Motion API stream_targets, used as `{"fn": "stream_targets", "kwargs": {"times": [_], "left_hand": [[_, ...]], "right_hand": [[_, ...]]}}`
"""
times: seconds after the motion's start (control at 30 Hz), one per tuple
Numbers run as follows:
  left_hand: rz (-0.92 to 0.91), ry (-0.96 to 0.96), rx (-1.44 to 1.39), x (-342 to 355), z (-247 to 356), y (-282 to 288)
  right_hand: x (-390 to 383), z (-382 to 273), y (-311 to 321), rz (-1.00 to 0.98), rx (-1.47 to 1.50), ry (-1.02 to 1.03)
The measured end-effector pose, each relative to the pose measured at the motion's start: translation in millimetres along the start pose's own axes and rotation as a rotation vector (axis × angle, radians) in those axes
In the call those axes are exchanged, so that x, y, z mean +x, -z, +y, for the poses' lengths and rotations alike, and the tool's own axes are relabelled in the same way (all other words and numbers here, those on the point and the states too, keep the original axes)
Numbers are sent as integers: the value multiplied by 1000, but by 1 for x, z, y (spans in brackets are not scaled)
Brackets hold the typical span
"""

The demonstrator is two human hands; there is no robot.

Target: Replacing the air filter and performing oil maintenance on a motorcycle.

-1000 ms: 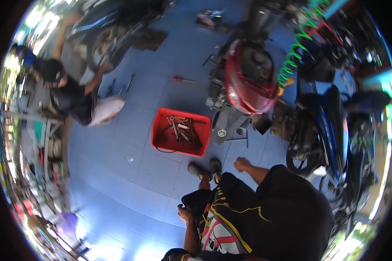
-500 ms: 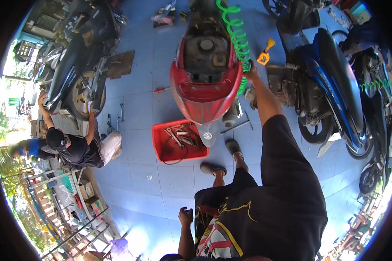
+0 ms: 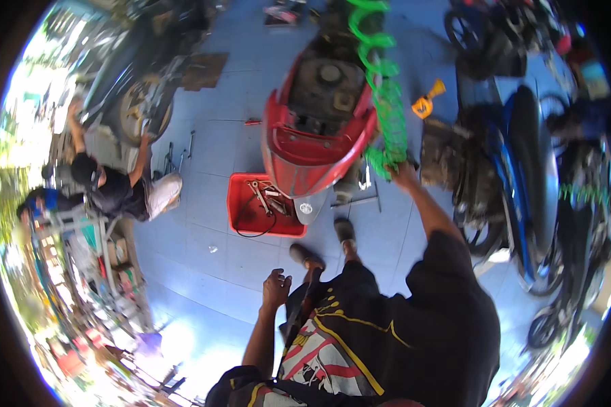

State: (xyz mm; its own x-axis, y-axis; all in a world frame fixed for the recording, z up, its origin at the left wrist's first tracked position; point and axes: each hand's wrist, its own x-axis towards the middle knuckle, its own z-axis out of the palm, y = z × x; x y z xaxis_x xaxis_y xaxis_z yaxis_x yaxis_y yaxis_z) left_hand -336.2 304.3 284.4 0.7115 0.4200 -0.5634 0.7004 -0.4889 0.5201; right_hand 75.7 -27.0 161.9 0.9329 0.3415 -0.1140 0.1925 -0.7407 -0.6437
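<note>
My right hand (image 3: 403, 176) is closed round the lower end of a green coiled air hose (image 3: 390, 112), beside the red tail of a motorcycle; the grip is partly blurred. The coils run up from it along the right side of the red motorcycle (image 3: 312, 152), whose seat is off, baring the dark frame and a round cap. My left hand (image 3: 276, 287) hangs in front of my body, fingers loosely bent and apart, with nothing visible in it. Beneath the tail, left of my feet, a red plastic tray (image 3: 241, 220) holds several wrenches (image 3: 259, 197) and other tools.
A yellow-orange funnel-like item (image 3: 424, 103) lies on the blue tiled floor. To the right stands a blue and black motorcycle (image 3: 516, 176). At left, another person (image 3: 119, 183) crouches by a motorcycle's rear wheel (image 3: 142, 112). A T-shaped metal tool (image 3: 360, 202) lies near my feet.
My right hand has come down and nearer, drawing the green hose's lower end past the motorcycle's tail. My left hand has risen slightly. The whole view has shifted.
</note>
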Motion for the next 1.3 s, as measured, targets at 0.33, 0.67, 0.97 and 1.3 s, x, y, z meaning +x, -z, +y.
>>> {"fn": "stream_targets", "kwargs": {"times": [0.33, 0.67, 0.97, 1.3], "left_hand": [[-147, -313, -143, 48, 103, -49], [-128, -593, -274, 29, 102, -72], [251, -775, -589, -11, 30, 104], [471, -811, -662, -36, 18, 325]], "right_hand": [[-128, -223, 143, -224, 227, 202], [-173, -422, 171, -390, 776, 126], [-167, -539, 84, -111, 662, 93], [-167, -491, -65, 9, 944, -501]]}}
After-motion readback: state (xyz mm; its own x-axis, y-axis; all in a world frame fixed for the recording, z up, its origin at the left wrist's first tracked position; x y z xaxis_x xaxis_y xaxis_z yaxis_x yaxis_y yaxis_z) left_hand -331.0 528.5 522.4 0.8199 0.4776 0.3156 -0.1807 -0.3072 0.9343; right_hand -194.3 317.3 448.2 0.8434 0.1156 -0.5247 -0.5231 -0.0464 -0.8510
